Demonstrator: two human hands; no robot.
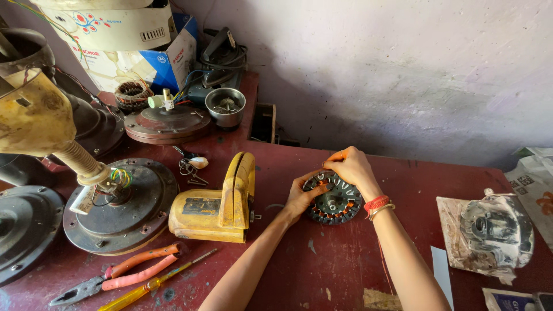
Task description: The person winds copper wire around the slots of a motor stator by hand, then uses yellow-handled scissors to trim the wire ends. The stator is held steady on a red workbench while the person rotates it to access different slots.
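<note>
Head view | round motor stator (334,203) is lying flat on red table (345,270), just beside yellow power tool (216,201) | left hand (300,196) is gripping its left rim, right hand (352,167) is pinching its top edge | probably heavy, stiff; copper windings look fragile, better holding by the metal rim.

- Motor core (334,201): dull grey metal with coppery windings.
- Table (345,265): matt red paint, chipped and scuffed.
- Power tool (219,201): worn yellow plastic.
- Pliers (124,275): orange rubbery grips.
- Wall (403,69): rough plaster.
</note>
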